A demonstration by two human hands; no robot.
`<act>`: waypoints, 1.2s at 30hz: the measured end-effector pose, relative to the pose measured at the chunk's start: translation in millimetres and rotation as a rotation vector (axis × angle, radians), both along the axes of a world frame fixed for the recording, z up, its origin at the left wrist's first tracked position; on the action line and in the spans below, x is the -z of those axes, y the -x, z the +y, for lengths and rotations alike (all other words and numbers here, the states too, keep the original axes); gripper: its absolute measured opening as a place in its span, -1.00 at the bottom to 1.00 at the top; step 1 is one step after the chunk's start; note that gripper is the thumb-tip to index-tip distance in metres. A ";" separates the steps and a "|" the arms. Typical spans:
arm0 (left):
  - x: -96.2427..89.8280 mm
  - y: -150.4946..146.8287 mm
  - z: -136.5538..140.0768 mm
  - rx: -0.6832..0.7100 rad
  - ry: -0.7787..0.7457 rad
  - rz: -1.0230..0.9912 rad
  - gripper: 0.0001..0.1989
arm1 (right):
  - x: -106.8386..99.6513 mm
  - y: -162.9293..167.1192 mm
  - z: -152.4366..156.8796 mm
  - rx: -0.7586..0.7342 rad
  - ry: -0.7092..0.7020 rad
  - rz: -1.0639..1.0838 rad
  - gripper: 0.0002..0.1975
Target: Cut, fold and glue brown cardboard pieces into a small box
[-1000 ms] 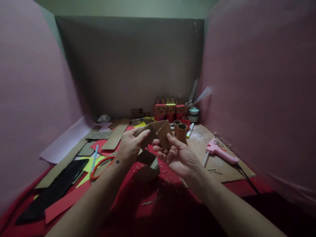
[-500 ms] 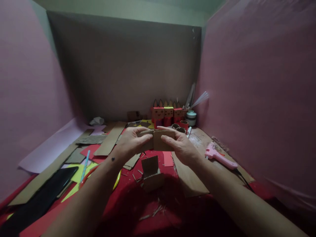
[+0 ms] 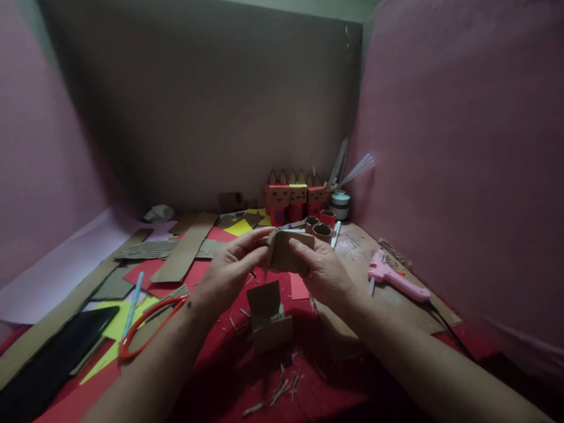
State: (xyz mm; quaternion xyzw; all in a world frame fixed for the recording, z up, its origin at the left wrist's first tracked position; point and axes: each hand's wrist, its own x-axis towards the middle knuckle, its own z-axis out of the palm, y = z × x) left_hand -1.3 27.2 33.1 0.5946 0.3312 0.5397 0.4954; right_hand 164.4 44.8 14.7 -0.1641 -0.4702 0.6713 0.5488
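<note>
Over red cloth [image 3: 229,364], the left hand [image 3: 227,267] and right hand [image 3: 328,273], above an open brown cardboard box [image 3: 272,336], gripped a folded brown cardboard piece [image 3: 287,256], fingers [image 3: 251,238] closed; round brown cardboard tubes [image 3: 324,238] stood beyond, insides too dark to read.

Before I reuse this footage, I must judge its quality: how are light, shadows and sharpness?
Head view: dim overall, the back wall dull grey; head view: dark shadow across the red cloth near the bottom; head view: the cardboard piece looks slightly soft near the left hand; head view: the pink wall on the right flares outward, suggesting wide-angle stretch.
</note>
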 end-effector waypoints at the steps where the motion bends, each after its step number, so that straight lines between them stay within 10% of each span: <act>1: 3.6 -3.3 0.9 -0.049 -0.007 0.021 -0.65 | 3.7 0.7 -0.9 -0.017 -0.007 -0.005 -0.73; 7: 16.0 -8.3 1.8 -0.231 -0.041 0.049 -0.67 | 23.1 4.3 -9.1 -0.155 -0.091 -0.002 -0.50; 15: 11.8 -15.3 -12.0 -0.353 -0.113 0.134 -0.72 | 17.7 4.9 -15.8 -0.045 -0.232 -0.130 -0.70; 36: -2.6 -6.4 -16.0 -0.089 -0.218 0.169 -0.91 | 18.7 -10.2 -23.7 0.185 -0.598 -0.391 -0.54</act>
